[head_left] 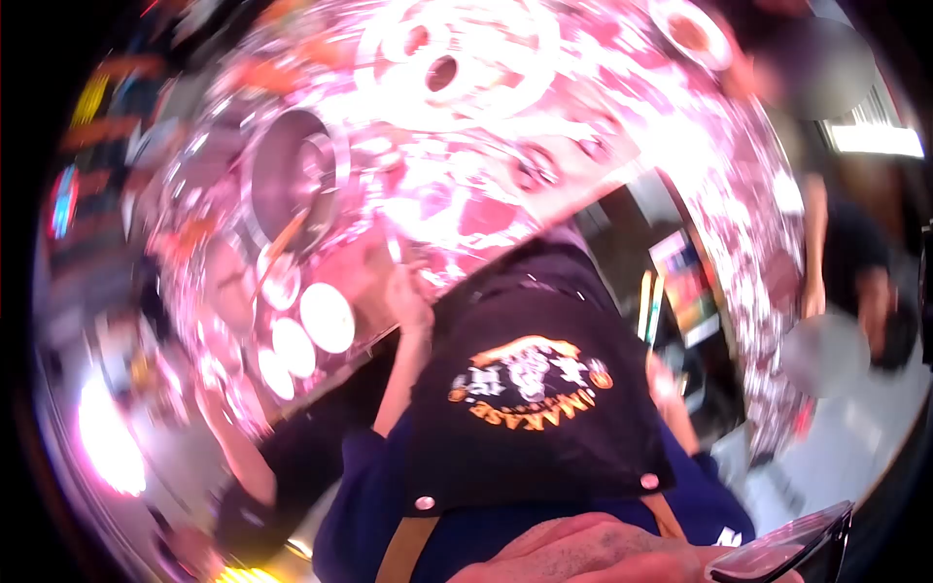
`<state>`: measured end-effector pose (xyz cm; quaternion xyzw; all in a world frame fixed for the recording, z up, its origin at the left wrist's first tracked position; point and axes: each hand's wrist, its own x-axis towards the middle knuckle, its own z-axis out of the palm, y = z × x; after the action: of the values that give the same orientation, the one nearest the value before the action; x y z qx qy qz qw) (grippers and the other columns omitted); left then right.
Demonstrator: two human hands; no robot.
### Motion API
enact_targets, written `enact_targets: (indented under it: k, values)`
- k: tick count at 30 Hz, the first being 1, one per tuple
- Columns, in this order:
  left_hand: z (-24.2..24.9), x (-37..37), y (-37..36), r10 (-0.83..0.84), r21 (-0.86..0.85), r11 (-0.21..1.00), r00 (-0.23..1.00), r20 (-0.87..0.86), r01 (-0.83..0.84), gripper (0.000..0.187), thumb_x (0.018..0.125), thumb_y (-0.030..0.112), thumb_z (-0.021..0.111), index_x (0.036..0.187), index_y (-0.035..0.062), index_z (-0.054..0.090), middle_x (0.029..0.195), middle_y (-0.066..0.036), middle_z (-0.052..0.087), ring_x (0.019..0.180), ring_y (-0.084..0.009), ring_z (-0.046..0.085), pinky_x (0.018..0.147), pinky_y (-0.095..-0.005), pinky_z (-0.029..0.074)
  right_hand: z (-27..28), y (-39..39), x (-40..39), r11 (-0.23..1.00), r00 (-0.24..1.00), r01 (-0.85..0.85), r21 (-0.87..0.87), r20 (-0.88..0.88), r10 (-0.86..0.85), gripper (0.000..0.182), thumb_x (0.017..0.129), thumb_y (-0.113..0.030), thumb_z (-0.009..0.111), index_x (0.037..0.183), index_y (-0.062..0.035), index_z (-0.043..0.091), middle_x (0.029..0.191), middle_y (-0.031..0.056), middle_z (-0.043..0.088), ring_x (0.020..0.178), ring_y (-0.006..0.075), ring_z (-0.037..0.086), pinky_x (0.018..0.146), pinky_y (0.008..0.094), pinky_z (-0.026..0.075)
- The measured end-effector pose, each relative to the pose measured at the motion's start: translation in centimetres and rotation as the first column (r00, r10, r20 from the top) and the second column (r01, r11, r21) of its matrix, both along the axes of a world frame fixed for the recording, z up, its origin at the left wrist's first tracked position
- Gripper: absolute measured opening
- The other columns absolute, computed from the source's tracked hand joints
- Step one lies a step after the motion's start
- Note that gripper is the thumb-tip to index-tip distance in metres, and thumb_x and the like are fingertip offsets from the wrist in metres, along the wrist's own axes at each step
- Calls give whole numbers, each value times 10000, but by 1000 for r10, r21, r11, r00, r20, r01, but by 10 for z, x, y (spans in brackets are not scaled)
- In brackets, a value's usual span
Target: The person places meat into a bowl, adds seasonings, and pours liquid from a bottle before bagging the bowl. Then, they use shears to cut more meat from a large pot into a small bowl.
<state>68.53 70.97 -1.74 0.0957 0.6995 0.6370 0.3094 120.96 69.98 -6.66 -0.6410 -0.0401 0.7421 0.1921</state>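
Observation:
My left hand [412, 294] is over the near edge of the foil-covered table [457, 248], its fingers smeared by motion. Beside it lies a reddish-brown board [364, 262]. Round white dishes [327, 318] stand in a row to the left of that hand. Lower than the table edge, at the right of my black apron [530, 291], is my right hand [666, 381]. Two thin yellow-green sticks [651, 306] rise from its fingers, too blurred to name more exactly. A deep metal pot [282, 185] with a wooden-handled utensil [282, 243] stands beyond the dishes.
A large bright round tray [379, 73] holds small bowls. Blurred round items lie on a pale board [573, 175]. Another person's arm [238, 452] reaches in at lower left. A person in dark clothes [855, 243] is at right. A white bowl [692, 34] of brown food is at top right.

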Motion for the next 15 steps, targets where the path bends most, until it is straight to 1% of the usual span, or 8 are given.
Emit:
enact_targets:
  k: [2,4,6,8,9,10,11,15]
  values:
    - [-14,-2,-20,100,66,992,993,64,-105,291,1040,244,480,931,12,619,546,17,451,418,-78,396,383,-242,301,-8,54,-1,895,894,-374,244,-162,418,313,971,-110,565,1283,-91,571,1049,-4,635,922,98,603,787,271,509]
    - [4,15,-20,131,115,984,990,56,-137,321,1044,266,481,912,15,631,575,29,452,434,-54,373,397,-223,286,-24,132,-35,855,898,-424,298,17,439,195,975,-126,566,1153,-60,613,871,-18,642,751,66,580,665,232,477]
    - [14,22,-23,187,54,981,982,28,-189,344,1047,271,482,888,16,650,599,38,462,452,-29,352,413,-209,283,91,243,-157,327,547,-739,589,239,802,150,1018,-176,497,1034,-43,564,722,-2,618,623,92,544,603,244,454]
    - [6,27,-31,257,103,960,965,53,-261,338,1045,265,487,891,12,651,606,43,471,456,-27,351,423,-205,284,88,324,-250,82,459,-693,716,351,816,196,1017,-171,509,1123,-15,564,752,41,595,652,135,584,622,277,486]
    - [2,32,-34,290,120,947,954,74,-297,333,1044,259,492,894,9,651,614,49,479,459,-25,349,433,-200,285,109,356,-312,-383,454,-625,680,716,530,233,1020,-215,513,1130,-18,570,755,47,590,666,132,586,623,279,476]
    - [5,37,-35,338,107,933,938,73,-345,323,1039,243,502,905,-5,660,634,48,511,465,-23,358,456,-192,293,116,384,-373,-315,419,-693,648,718,555,254,1021,-252,515,1098,-19,577,752,54,597,667,132,587,614,291,470]
    - [8,44,-36,369,118,919,926,79,-376,323,1039,243,502,905,-5,660,634,48,511,465,-23,358,456,-192,293,116,413,-430,-520,489,-622,586,809,327,266,1018,-273,520,1045,-16,585,735,50,603,659,132,590,595,298,468]
    - [19,71,-57,442,-146,852,840,-316,-503,340,1036,250,486,917,-1,683,562,58,449,451,-14,359,439,-191,277,147,486,-643,-542,373,-591,598,798,474,256,1000,-273,527,1002,-26,594,710,53,646,614,152,619,595,337,497]
